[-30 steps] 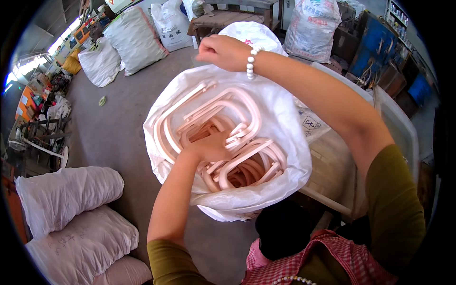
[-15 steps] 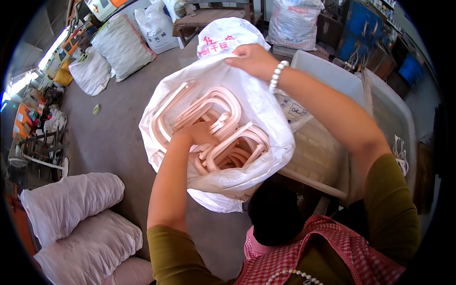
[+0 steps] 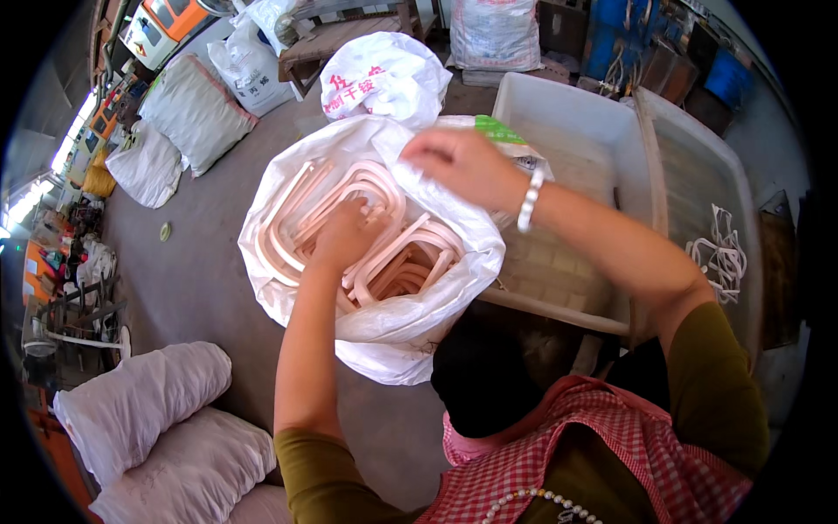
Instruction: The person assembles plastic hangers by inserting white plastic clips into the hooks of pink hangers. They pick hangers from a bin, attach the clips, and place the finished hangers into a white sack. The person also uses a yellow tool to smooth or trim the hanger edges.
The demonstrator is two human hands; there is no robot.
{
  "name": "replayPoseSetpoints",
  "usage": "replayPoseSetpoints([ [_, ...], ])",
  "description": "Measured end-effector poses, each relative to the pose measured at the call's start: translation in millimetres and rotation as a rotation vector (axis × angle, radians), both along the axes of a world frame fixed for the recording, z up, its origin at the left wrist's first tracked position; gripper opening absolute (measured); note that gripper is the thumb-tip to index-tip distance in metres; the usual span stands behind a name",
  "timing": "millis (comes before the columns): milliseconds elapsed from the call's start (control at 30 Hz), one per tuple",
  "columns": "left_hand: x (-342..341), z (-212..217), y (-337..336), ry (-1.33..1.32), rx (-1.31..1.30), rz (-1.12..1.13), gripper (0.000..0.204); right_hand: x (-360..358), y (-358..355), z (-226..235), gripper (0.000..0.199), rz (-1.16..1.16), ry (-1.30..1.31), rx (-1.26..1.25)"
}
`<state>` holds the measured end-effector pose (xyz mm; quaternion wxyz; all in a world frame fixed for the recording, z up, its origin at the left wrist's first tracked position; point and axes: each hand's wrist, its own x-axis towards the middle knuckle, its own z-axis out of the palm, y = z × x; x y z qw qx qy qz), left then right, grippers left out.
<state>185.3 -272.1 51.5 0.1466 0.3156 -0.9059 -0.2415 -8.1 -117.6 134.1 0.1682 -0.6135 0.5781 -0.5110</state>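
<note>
A white woven sack [image 3: 463, 301] stands in front of me with its mouth wide and its rim rolled outward. Inside it, pale pink plastic loops [image 3: 278, 236] with rounded corners lie nested in several stacks. My left hand [image 3: 345, 231] reaches into the sack, its bent fingers closed on the loops at the middle; the fingertips are partly hidden among them. My right hand [image 3: 463, 166] hovers over the far right part of the rim, fingers curled and smeared by motion. Whether it touches the sack I cannot tell.
Large pale plastic tubs [image 3: 567, 100] stand at the right, one with white looped pieces [image 3: 720, 253] in it. Another white sack [image 3: 384, 74] is just beyond mine. Filled sacks [image 3: 144, 402] are stacked at the lower left, and a wooden bench [image 3: 349, 35] stands at the back.
My right hand has come off the far rim and moved nearer me. The rim there has dropped lower. My left hand stays among the loops, and the view has shifted slightly.
</note>
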Motion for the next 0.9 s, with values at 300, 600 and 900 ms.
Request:
replayPoseSetpoints([
  [300, 12, -5, -26, -0.368, -0.637, 0.344, 0.082, -9, -108, -125, 0.034, -0.143, 0.298, 0.859],
  [600, 20, 13, -23, -0.656, -0.544, 0.321, 0.074, -12, -103, -141, 0.035, -0.271, -0.615, 0.621],
  [900, 45, 11, -34, -0.029, -0.312, 0.442, 0.045, 6, -64, -74, 0.031, -0.014, -0.644, 0.182],
])
